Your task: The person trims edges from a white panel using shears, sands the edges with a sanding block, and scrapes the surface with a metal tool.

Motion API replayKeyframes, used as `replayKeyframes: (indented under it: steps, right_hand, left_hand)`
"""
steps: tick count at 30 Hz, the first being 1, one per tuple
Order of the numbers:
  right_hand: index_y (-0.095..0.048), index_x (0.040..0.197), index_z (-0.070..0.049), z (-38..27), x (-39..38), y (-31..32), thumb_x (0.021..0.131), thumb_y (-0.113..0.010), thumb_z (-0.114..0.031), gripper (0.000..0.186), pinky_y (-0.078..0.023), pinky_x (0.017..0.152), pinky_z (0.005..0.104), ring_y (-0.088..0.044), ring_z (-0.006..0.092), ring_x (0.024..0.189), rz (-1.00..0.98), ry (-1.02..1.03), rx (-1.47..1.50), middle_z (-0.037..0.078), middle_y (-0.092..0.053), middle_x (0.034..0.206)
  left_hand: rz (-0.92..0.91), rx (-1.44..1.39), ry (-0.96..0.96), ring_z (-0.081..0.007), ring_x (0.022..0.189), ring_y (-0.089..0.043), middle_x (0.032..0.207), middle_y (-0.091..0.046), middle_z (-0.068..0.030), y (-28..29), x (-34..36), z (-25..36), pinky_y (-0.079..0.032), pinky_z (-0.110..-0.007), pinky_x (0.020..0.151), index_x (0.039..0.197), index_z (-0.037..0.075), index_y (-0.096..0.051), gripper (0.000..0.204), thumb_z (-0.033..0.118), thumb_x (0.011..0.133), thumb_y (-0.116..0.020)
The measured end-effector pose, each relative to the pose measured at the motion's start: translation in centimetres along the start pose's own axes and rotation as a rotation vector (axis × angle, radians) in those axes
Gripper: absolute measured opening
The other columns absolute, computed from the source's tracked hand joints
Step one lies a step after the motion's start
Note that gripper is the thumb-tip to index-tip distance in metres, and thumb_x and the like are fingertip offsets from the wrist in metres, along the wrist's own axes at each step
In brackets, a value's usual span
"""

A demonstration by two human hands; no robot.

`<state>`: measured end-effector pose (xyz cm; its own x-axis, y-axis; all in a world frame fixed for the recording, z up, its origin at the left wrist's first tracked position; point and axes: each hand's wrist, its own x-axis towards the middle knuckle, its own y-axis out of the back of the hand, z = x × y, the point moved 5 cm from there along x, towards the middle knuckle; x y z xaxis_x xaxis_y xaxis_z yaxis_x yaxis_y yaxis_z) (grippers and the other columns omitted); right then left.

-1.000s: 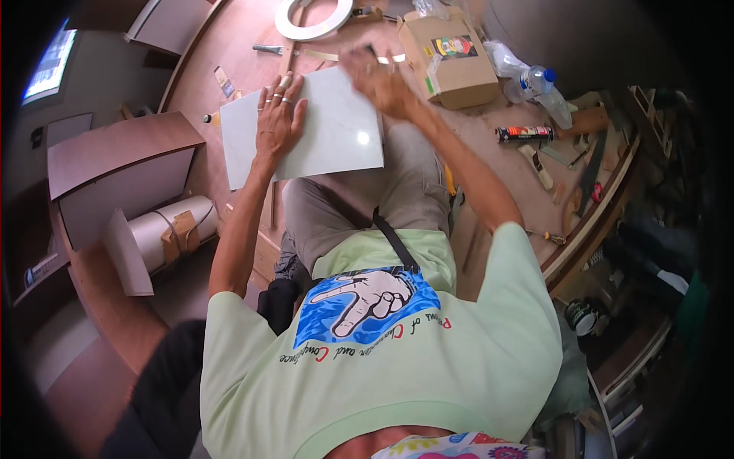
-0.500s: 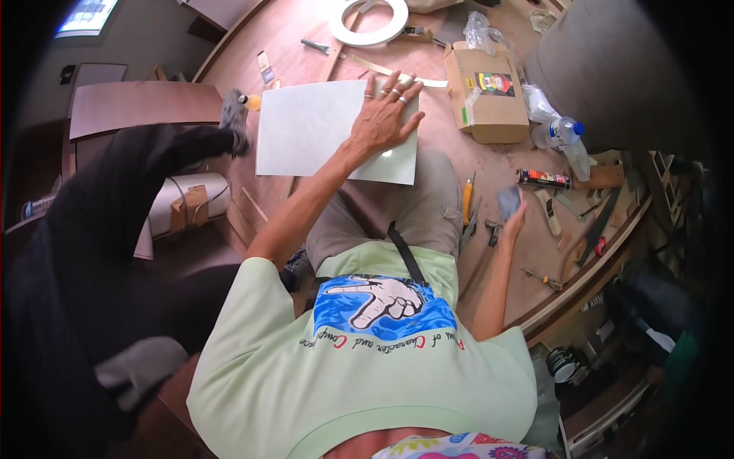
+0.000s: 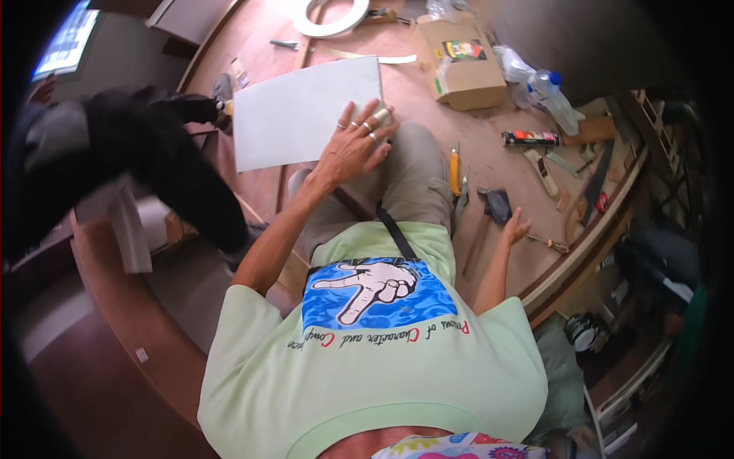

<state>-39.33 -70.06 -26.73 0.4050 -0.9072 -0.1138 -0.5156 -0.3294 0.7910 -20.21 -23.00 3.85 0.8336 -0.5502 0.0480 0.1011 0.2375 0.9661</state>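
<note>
A white rectangular panel (image 3: 298, 107) lies slanted over my lap and the wooden work surface. My left hand (image 3: 353, 149), wearing several rings, rests with spread fingers on its lower right corner and hides that part. A small tan patch by the index finger is too unclear to name. On the right my right hand (image 3: 518, 227) is open, palm up and empty. Beside its fingertips a dark grey sheet, perhaps sandpaper (image 3: 498, 206), lies against a hammer (image 3: 483, 193). A yellow utility knife (image 3: 455, 172) and pliers (image 3: 462, 197) lie between the hammer and my thigh.
A cardboard box (image 3: 470, 80), a plastic bottle (image 3: 539, 88) and a sealant tube (image 3: 531, 138) stand or lie to the right. Near them are a saw (image 3: 598, 183) and a screwdriver (image 3: 552, 245). A white roll (image 3: 310, 23) lies behind the panel. A person in dark clothes (image 3: 145, 138) is at the left.
My right hand has let go of the dark grey sheet, now by the hammer. The panel has turned, and my left hand sits nearer its lower corner. The person at left has shifted.
</note>
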Motion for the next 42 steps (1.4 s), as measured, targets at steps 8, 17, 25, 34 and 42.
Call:
replayKeyframes:
  steps: [8,17,25,34,42]
  right_hand:
    - [-0.053,0.140,0.001,-11.5,-3.6,-1.3,0.098,-0.063,-0.034,0.056,-0.042,0.108,0.0479,-0.051,0.0407,0.129,-0.053,0.513,0.146,0.026,-0.055,0.139]
    - [-0.055,0.138,0.001,-37.0,-16.8,-8.7,0.104,-0.057,-0.022,0.041,-0.049,0.098,0.0339,-0.063,0.0206,0.110,-1.018,0.465,0.921,0.015,-0.064,0.126]
    - [-0.059,0.131,-0.003,-49.2,-20.6,-13.4,0.103,-0.059,-0.032,0.040,-0.055,0.092,0.0324,-0.067,0.0162,0.104,-1.613,0.523,0.902,0.010,-0.068,0.116]
    - [-0.056,0.118,-0.009,-49.0,-20.4,-13.6,0.098,-0.068,-0.026,0.029,-0.058,0.077,0.0307,-0.069,0.0127,0.087,-1.695,0.349,0.858,0.005,-0.069,0.098]
    - [-0.054,0.119,-0.005,-48.3,-20.4,-11.9,0.094,-0.071,-0.016,0.033,-0.060,0.071,0.0295,-0.067,0.0125,0.082,-1.668,0.287,0.879,0.004,-0.064,0.094]
  left_hand:
    - [0.038,-0.058,-0.041,-0.0241,0.151,-0.029,0.158,-0.043,-0.0029,0.4,-2.8,1.2,-0.015,-0.052,0.126,0.142,0.024,-0.056,0.047,0.026,0.096,-0.064]
    - [0.334,-0.432,0.189,-0.0235,0.099,-0.071,0.112,-0.073,-0.0084,3.3,-11.6,-0.8,-0.054,-0.038,0.092,0.110,0.009,-0.072,0.018,0.011,0.094,-0.065]
    - [0.523,-1.596,1.088,-0.0232,0.108,-0.065,0.119,-0.063,-0.0082,-1.8,-18.5,-6.3,-0.049,-0.039,0.100,0.128,0.007,-0.055,0.039,0.036,0.102,-0.061]
    - [0.963,-1.825,1.015,-0.0197,0.111,-0.061,0.123,-0.060,-0.0054,-4.3,-15.1,-8.8,-0.051,-0.044,0.100,0.133,0.009,-0.051,0.043,0.032,0.100,-0.065]
    - [0.909,-1.827,0.995,-0.0167,0.114,-0.059,0.130,-0.058,-0.0037,-3.0,-15.4,-8.9,-0.051,-0.040,0.096,0.139,0.008,-0.047,0.048,0.030,0.100,-0.065]
